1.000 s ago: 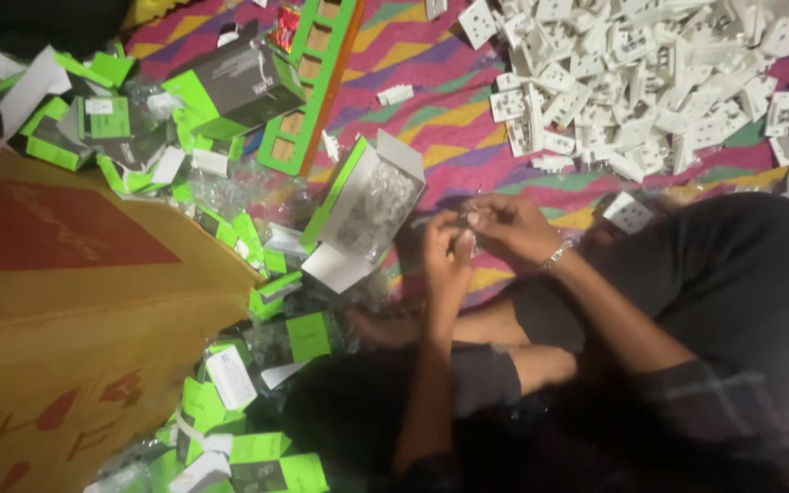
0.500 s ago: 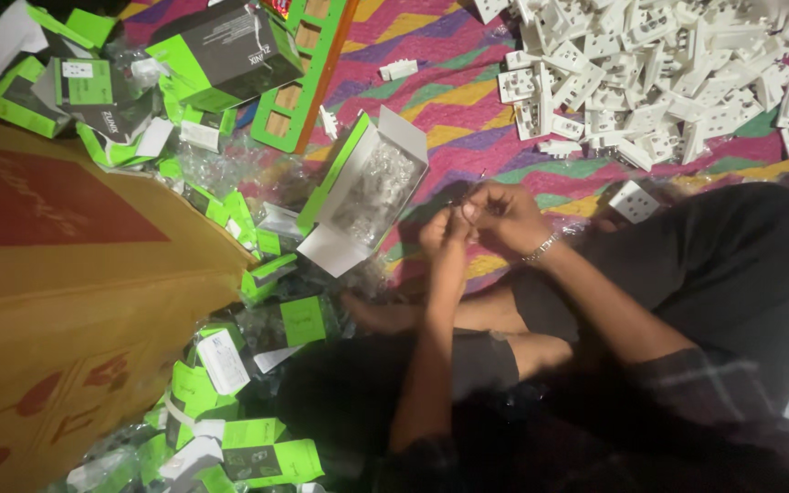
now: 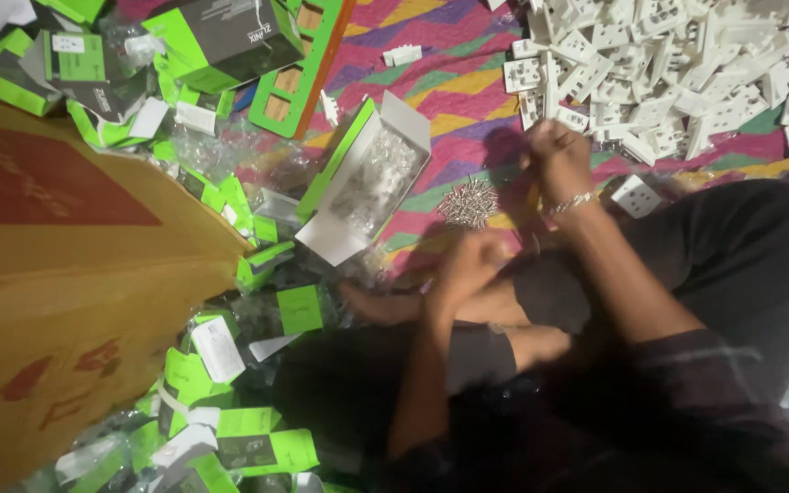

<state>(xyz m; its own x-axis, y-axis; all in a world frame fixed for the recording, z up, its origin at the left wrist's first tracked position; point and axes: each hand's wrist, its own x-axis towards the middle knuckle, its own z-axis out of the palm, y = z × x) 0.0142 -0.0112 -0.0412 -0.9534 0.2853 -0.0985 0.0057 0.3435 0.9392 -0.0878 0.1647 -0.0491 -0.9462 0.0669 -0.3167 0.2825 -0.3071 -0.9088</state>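
both hands' fingers point(image 3: 468, 260) motion-blurred, cardboard box point(image 3: 66, 274) cut off at left

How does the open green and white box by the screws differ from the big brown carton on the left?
The open box is small, green and white, its flap open on clear packets; the brown carton is far larger and plain with red markings. The open box lies on the striped mat; the brown carton sits among green packs. Both are cardboard.

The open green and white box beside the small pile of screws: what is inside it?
Inside the open box lie crumpled clear plastic bags. What the bags contain, and the box floor under them, cannot be seen.
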